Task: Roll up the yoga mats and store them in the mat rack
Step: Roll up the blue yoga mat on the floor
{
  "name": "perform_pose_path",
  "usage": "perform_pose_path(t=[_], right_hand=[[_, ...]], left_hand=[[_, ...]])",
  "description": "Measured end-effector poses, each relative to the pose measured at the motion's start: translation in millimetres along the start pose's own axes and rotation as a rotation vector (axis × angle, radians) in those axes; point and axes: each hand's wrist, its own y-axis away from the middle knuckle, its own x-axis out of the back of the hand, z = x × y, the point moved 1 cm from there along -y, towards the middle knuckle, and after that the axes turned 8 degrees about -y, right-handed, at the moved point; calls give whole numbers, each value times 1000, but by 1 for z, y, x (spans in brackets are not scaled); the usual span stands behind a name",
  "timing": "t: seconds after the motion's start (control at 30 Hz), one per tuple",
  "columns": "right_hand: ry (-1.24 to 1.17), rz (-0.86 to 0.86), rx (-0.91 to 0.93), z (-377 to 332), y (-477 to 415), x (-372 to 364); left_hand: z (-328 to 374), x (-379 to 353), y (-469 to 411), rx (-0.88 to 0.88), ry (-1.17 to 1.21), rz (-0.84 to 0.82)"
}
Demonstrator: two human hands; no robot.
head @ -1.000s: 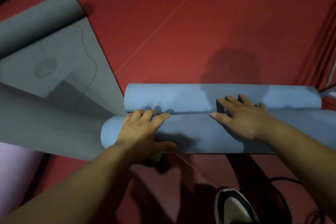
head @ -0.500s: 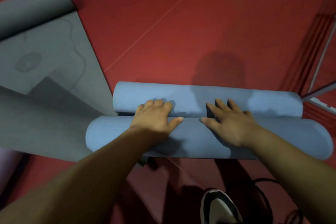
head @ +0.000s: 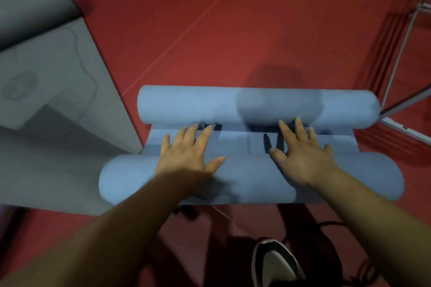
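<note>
A light blue yoga mat (head: pixel 245 182) lies across the red floor, curled into a roll at both ends. The near roll sits under my palms. The far roll (head: pixel 210 107) lies beyond a short flat strip of mat. My left hand (head: pixel 189 154) rests flat on the near roll's left half, fingers spread and reaching onto the flat strip. My right hand (head: pixel 300 154) lies flat on the right half in the same way. Neither hand curls around the mat.
A grey yoga mat (head: pixel 58 100) lies partly unrolled at the left, its far end rolled and one corner touching the blue mat. A white metal frame (head: pixel 401 58) stands at the right edge. My shoe (head: pixel 275 263) and a dark cable (head: pixel 331 228) are near the bottom.
The two blue rolls were touching before; now a flat strip of mat shows between them. Both hands have slid forward over the near roll with fingers spread wider.
</note>
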Motion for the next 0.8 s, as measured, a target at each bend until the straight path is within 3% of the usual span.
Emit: perform_pose_path(t=[0.2,0.47,0.63,0.8], right_hand=[[-30,-4,-3,-3,-13,9],[-49,51,7,-6,-18,6],[-40,84,55,-3,-11,5],[-49,8,110,-2,-2,12]], left_hand=[[9,-10,12,-7,-61,258],[5,-11,-1,18,-49,-66],[2,-8,-10,9,-11,-127],[-1,-7,-22,-2,25,-161]])
